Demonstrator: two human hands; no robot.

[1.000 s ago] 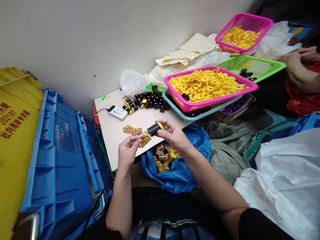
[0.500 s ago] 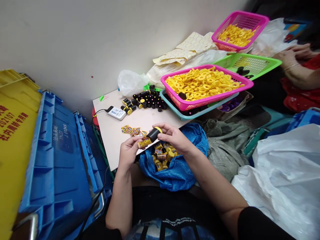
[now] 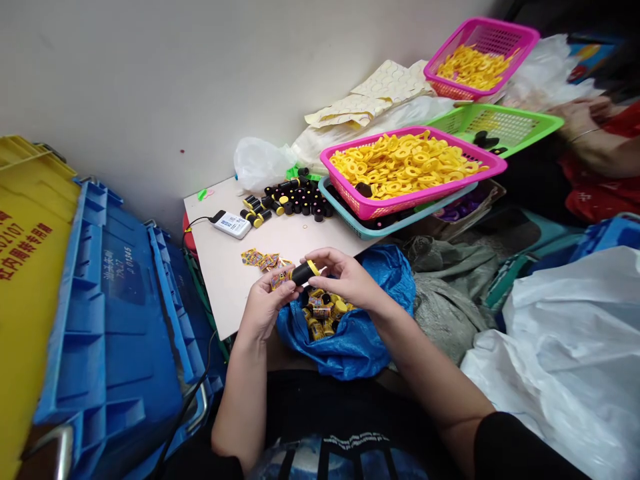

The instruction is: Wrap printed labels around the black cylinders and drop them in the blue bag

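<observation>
My left hand [image 3: 265, 301] grips a black cylinder [image 3: 301, 273] with a yellow rim, along with a yellow printed wrapper piece at its left end. My right hand [image 3: 345, 277] is at the cylinder's yellow end, its fingers bent round a small pale piece there. Below the hands, a blue bag [image 3: 365, 340] holds several yellow printed cylinders [image 3: 320, 312]. Colourful printed labels [image 3: 265, 259] lie on the white table [image 3: 225, 273] just beyond my left hand.
Black cylinders [image 3: 300, 200] and a white device [image 3: 231, 225] with a cable are on the table. A pink basket [image 3: 370, 210] of yellow rings rests on a teal basket. Blue crates [image 3: 125, 300] stand left; another person's hands [image 3: 583, 117] are at right.
The cylinder has turned and now lies more level, and my left hand has shifted onto its body. My right hand's fingers have moved off its body to its yellow end, where a pale piece shows.
</observation>
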